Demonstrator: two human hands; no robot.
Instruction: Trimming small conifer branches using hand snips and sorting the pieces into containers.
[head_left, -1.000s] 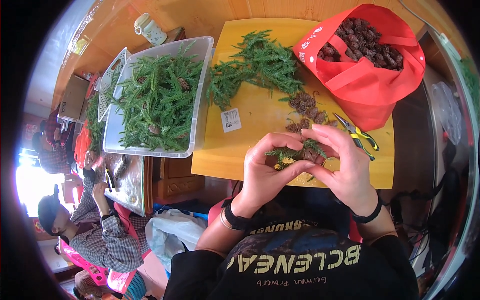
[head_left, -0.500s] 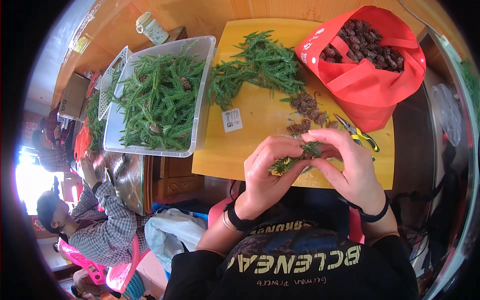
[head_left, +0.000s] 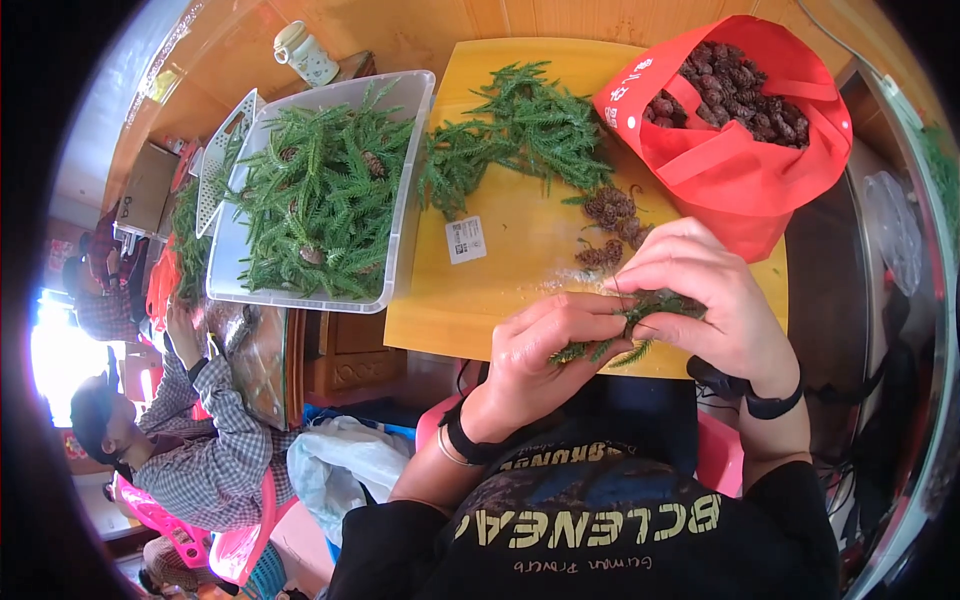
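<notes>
Over the table's front edge, both my hands hold a green artificial pine sprig (head_left: 662, 303). My left hand (head_left: 552, 340) pinches its left part, with needles sticking out below the fingers. Closed on the right part is my right hand (head_left: 708, 290), its fingertips bent over the top. A thin stem or wire rises between the two hands. Whether a pine cone sits in the sprig is hidden by my fingers. Just beyond my hands lie several brown pine cones (head_left: 612, 209). Loose green sprigs (head_left: 545, 125) are spread farther back on the yellow table (head_left: 450, 310).
A clear plastic bin (head_left: 300, 296) full of sprigs and cones stands left. At the back right is a red bag (head_left: 740, 195) of pine cones. A white label (head_left: 466, 240) lies on the table. A co-worker in a checked shirt (head_left: 220, 445) sits at the left.
My right hand has moved right and turned over the sprig, now covering the pliers. The sprig is stretched sideways between my hands; my left hand has shifted slightly.
</notes>
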